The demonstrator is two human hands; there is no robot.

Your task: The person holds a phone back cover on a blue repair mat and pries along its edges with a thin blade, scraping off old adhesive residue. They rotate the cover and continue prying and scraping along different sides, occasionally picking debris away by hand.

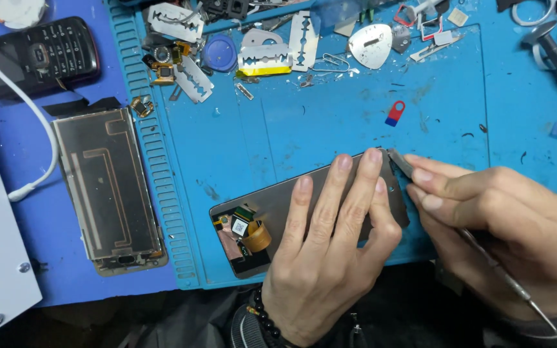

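A dark phone screen panel [278,200] lies face down on the blue work mat [330,122], with flex cables and a copper ribbon showing at its left end. My left hand [330,251] presses flat on the panel, fingers spread over its right half. My right hand [504,225] pinches a thin metal tool [400,162] whose flat tip touches the panel's upper right corner. The tool's handle runs back under my palm toward the lower right.
A second phone part with a metal backing [107,187] lies at the left. An old keypad phone [37,55] and a white cable [33,113] sit at upper left. Razor blades [262,58], picks and small parts crowd the mat's top edge. A small red and blue piece [394,113] lies mid-mat.
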